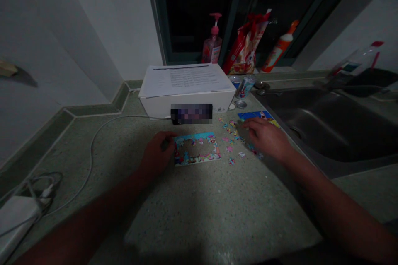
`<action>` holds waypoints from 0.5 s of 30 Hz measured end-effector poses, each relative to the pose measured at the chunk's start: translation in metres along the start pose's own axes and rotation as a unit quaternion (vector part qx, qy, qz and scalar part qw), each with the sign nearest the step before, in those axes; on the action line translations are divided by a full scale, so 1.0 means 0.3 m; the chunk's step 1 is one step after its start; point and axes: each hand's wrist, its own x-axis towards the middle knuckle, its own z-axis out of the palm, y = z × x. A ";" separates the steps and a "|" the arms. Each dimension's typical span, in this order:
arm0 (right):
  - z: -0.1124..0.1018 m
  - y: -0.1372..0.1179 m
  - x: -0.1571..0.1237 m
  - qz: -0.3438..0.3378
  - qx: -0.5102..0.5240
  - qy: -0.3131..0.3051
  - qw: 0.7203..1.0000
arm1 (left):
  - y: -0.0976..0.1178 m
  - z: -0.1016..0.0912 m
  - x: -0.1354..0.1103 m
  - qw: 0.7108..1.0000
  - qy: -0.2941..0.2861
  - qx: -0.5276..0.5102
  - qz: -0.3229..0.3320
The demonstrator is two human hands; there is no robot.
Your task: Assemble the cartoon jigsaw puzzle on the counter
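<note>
Two findings. Left hand (155,153) curled, fingertips at the edge of the jigsaw puzzle (196,149), grip not determinable. Right hand (267,138) open, fingers spread, loose pieces (231,140) scattered just ahead of the fingertips.

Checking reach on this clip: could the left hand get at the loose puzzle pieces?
Probably yes: the left hand is at the edge of the flat puzzle frame, and the loose puzzle pieces lie just past it, with nothing tall between.
</note>
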 end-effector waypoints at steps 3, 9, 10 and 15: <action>-0.007 0.012 -0.003 0.013 -0.011 -0.009 1.000 | -0.004 -0.001 -0.002 1.000 -0.002 0.002 -0.007; -0.029 0.042 -0.002 0.030 -0.024 -0.051 0.998 | 0.005 -0.002 -0.002 1.000 -0.005 -0.001 -0.015; -0.035 0.051 -0.001 0.030 -0.027 -0.058 0.997 | 0.007 -0.003 -0.001 1.000 -0.009 -0.005 -0.017; -0.068 0.083 0.000 0.020 0.003 -0.114 0.993 | 0.017 -0.007 0.000 1.000 -0.009 -0.013 -0.023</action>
